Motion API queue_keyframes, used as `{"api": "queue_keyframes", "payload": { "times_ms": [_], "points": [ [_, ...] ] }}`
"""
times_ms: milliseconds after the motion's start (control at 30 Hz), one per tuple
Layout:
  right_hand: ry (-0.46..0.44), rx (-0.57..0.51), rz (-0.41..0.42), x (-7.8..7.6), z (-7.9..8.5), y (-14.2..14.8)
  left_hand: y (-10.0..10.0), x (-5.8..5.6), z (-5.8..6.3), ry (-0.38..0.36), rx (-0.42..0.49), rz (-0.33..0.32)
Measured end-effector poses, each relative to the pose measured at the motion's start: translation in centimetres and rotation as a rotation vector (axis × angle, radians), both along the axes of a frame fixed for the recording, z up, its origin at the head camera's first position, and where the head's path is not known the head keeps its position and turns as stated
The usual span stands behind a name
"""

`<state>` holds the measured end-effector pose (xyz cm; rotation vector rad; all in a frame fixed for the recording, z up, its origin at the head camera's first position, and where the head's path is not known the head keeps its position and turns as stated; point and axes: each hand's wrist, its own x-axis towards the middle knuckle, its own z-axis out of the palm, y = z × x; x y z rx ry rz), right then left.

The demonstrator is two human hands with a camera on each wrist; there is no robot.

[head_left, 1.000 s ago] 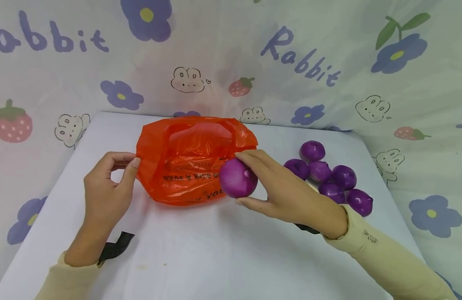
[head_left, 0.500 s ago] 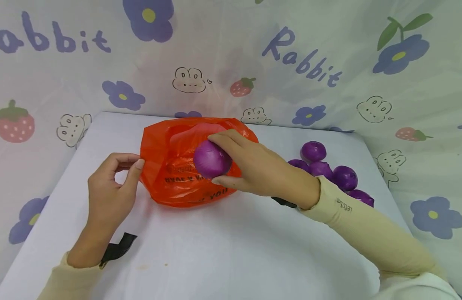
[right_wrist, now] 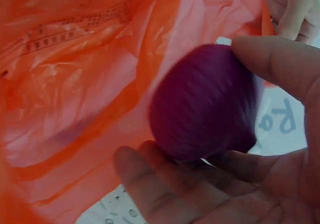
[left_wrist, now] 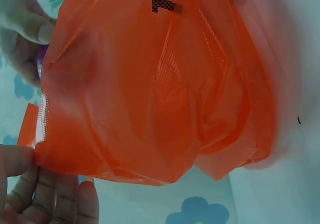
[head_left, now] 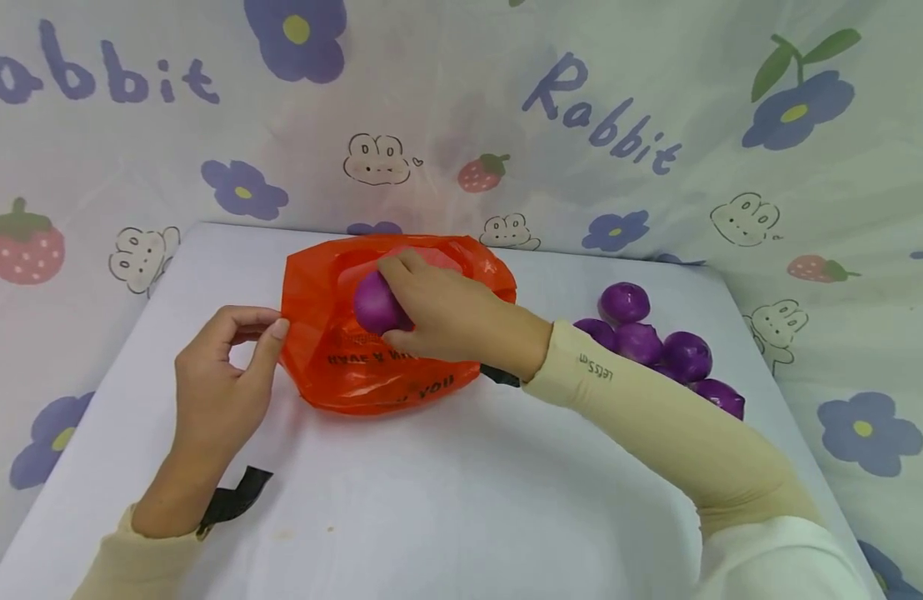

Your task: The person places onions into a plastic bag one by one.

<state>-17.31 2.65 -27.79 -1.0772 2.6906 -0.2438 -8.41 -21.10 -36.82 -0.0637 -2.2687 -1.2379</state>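
My left hand (head_left: 225,383) pinches the left edge of a red plastic bag (head_left: 311,367) between thumb and fingers. In the left wrist view the bag (left_wrist: 135,108) bulges away from those fingers. My right hand (head_left: 454,312) grips a purple onion (head_left: 377,304) over the bag's mouth. Thumb and fingers wrap the onion (right_wrist: 205,103) in the right wrist view, with the bag's film and handle loop close behind it. Black print shows on the bag's front. The right hand and forearm cover part of the bag.
Several more purple onions (head_left: 638,343) lie grouped on the right of the white table (head_left: 401,500), partly behind the right sleeve (head_left: 656,425). A patterned cloth (head_left: 446,100) hangs behind the table. A black strap (head_left: 236,496) sticks out at the left wrist.
My right hand has carried the onion leftward and a little away from me, from the bag's right side to over its mouth. The left hand keeps its pinch on the bag, shifted slightly right.
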Motion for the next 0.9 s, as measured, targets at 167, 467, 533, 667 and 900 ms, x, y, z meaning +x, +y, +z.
{"api": "queue_keyframes", "payload": {
  "times_ms": [167, 467, 533, 667, 900],
  "points": [
    [0.008, 0.157, -0.001, -0.3, 0.3, -2.4, -0.1, 0.1, 0.1, 0.002, -0.007, 0.004],
    [-0.035, 0.214, -0.024, -1.5, -0.4, -5.0, -0.2, 0.1, 0.3, 0.013, -0.012, -0.008],
    [-0.041, 0.211, -0.04, -1.9, -0.8, -5.2, -0.2, 0.1, 0.3, 0.017, -0.002, -0.014],
    [-0.048, 0.208, -0.066, -2.6, -1.6, -5.4, -0.2, 0.0, 0.2, 0.018, 0.002, -0.02],
    [-0.037, 0.201, -0.071, -4.0, -3.3, -6.2, -0.3, 0.1, 0.2, 0.012, 0.001, -0.013]
  ]
}}
